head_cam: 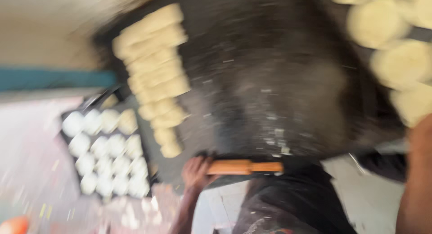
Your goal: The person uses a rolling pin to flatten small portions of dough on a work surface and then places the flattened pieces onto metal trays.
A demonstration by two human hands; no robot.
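The whole view is motion-blurred. My left hand (196, 172) is closed around one end of a wooden rolling pin (245, 166), which lies along the near edge of a dark, flour-dusted work surface (270, 81). At the right edge, my right hand (420, 139) shows only as a blurred shape at the end of my forearm, beside flat pale dough discs (400, 63). I cannot make out its fingers. A row of cut dough pieces (157, 72) runs along the left side of the surface.
A dark tray (67, 146) holding several round white dough balls (108, 150) sits left of the surface. My dark, flour-marked apron (292, 202) fills the bottom centre. A teal band (49, 78) and a pale wall are at the far left.
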